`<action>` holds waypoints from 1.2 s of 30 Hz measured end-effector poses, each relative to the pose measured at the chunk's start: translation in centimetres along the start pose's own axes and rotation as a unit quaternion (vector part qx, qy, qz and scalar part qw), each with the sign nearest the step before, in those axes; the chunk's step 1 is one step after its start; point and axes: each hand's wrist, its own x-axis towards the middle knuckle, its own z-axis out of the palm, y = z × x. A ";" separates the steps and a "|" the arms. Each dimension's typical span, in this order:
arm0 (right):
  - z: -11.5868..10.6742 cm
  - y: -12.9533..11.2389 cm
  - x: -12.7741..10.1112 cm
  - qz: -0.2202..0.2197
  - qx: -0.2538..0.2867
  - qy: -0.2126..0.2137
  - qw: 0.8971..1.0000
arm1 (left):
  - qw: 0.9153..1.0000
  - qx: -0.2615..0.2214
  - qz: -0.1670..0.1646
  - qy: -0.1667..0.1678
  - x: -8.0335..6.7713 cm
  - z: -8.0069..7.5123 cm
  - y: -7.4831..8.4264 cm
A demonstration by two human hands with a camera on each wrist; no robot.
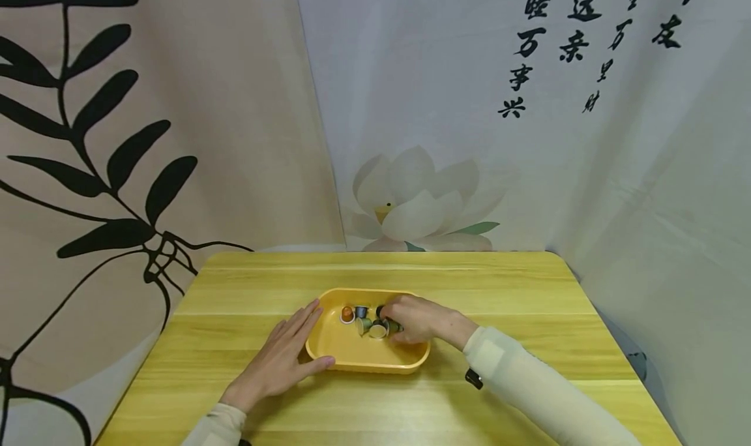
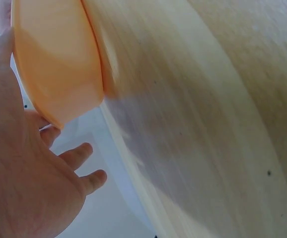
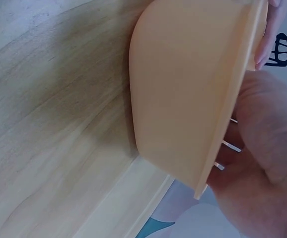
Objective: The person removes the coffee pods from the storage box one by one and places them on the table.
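A yellow-orange tray (image 1: 364,361) stands on the wooden table, its outer wall (image 2: 59,59) filling part of the left wrist view. In it lie several small coffee capsules: an orange one (image 1: 347,313), a blue-grey one (image 1: 361,311), a green one (image 1: 364,326) and one with a pale lid (image 1: 378,330). My left hand (image 1: 284,355) rests against the tray's left end, fingers extended and thumb along the front rim. My right hand (image 1: 418,319) reaches into the tray's right half, fingers down at a dark capsule (image 1: 379,312). The tray wall (image 3: 183,89) hides these fingertips in the right wrist view.
The wooden table (image 1: 499,289) extends around the tray on all sides. Behind it hangs a pale curtain (image 1: 440,107) with a printed lotus and dark characters; another curtain (image 1: 246,107) with black leaves hangs at left.
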 end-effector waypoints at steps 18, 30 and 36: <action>0.8 0.4 0.4 -0.024 0.007 0.018 1.000 | 1.000 -0.011 0.001 -0.003 0.1 -0.1 0.0; 0.6 0.2 0.3 -0.016 0.011 0.012 1.000 | 1.000 -0.013 -0.001 -0.005 0.1 -0.1 0.0; 0.4 0.3 0.1 -0.018 0.029 0.019 0.999 | 1.000 -0.006 0.003 -0.001 0.1 0.0 0.0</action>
